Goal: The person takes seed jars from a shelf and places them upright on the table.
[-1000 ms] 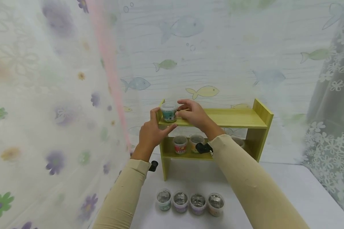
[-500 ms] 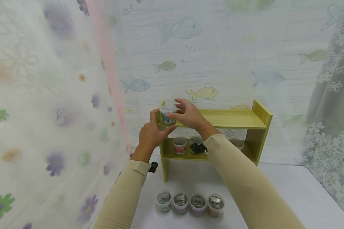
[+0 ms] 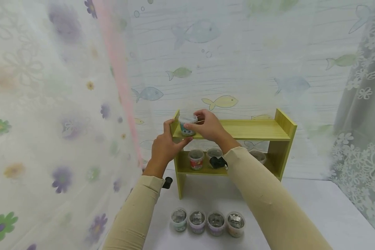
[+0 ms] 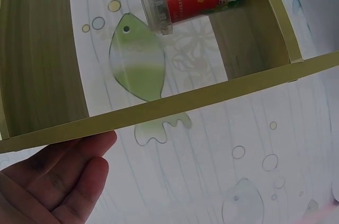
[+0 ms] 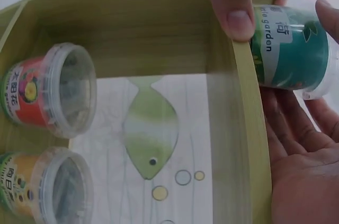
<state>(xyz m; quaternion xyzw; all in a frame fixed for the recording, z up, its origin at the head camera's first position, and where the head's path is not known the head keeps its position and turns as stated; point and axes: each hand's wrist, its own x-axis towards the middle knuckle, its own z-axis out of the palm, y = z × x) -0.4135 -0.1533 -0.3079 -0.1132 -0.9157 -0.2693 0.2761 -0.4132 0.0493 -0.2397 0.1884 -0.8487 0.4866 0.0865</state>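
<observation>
In the head view my right hand [image 3: 207,126] grips a small clear plastic tub with a teal label [image 3: 183,130], thumb across its front and fingers at its right and back. The tub stands upright at the left end of the top board of a yellow-green wooden shelf [image 3: 248,129]. My left hand [image 3: 164,147] holds that end of the shelf, its thumb along the top board's front edge. The right wrist view shows "little garden" on the teal tub [image 5: 296,49]. Fingers of my left hand [image 4: 69,179] lie against the outer side panel in the left wrist view.
On the lower board stand a red-labelled tub [image 3: 196,159], a yellow-labelled tub [image 5: 24,184] and a tub [image 3: 258,157] partly behind the right sleeve. Several more tubs [image 3: 216,224] with silvery contents form a row on the white table. Patterned curtains hang left and behind.
The right thumb and fingers have closed round the teal tub. Over the last half second the tub has shifted slightly right, away from the side panel. The left hand stays in place.
</observation>
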